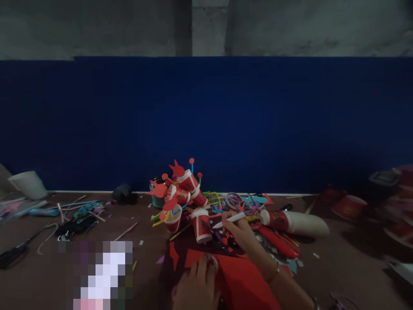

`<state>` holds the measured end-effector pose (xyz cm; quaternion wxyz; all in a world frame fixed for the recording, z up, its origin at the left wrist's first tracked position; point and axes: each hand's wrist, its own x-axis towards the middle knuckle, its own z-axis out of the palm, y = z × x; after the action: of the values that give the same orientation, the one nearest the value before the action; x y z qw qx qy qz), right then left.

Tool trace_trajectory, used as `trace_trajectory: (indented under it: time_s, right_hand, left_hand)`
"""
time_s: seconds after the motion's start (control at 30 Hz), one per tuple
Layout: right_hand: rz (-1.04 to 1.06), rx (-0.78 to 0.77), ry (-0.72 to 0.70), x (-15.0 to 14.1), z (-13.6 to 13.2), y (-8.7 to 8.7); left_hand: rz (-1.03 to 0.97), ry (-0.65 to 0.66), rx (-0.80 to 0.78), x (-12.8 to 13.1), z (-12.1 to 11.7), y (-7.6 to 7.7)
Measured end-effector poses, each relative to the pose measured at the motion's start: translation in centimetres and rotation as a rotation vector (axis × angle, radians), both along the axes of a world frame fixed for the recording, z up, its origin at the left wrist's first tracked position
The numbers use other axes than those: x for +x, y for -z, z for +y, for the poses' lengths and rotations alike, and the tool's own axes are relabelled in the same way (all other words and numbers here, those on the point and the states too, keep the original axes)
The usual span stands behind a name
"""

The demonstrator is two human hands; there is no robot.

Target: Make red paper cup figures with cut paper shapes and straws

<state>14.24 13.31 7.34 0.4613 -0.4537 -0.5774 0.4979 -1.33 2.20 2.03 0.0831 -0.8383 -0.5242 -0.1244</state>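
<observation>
My right hand is closed around a slim white pen, its pointed end toward the left, above the cluttered middle of the table. At the near edge, my left hand rests over red paper, its fingers curled beside a small whitish ring and touching it. The ring's lower part is dim and partly hidden. Just left of the pen tip stands a red and white paper cup. Behind it are several joined cups with red paper cut-outs and round-tipped stems attached.
Bundled coloured pipe cleaners lie behind my right hand. A red-wrapped white tube and a red elongated object are to the right. Scissors, a white cup and scraps lie left. A blue partition borders the table's back.
</observation>
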Motion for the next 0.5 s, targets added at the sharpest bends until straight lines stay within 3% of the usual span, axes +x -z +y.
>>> trace_trajectory:
  time_s: [0.1, 0.2, 0.4, 0.5]
  right_hand:
    - [-0.058, -0.096, -0.131, -0.9, -0.4, 0.4]
    - [-0.125, -0.126, -0.174, -1.5, -0.6, 0.6]
    - [-0.205, -0.111, -0.268, -2.1, -1.0, 0.6]
    - [-0.295, -0.064, -0.329, -2.6, -1.1, 1.0]
  left_hand:
    - [0.155, -0.213, -0.008, 2.8, -1.0, 0.9]
    - [0.173, -0.298, 0.004, 4.3, -1.3, 1.8]
    - [-0.07, -0.312, -0.007, 4.3, -1.0, 2.7]
    - [0.015, -0.256, -0.075, 4.2, -1.1, 2.2]
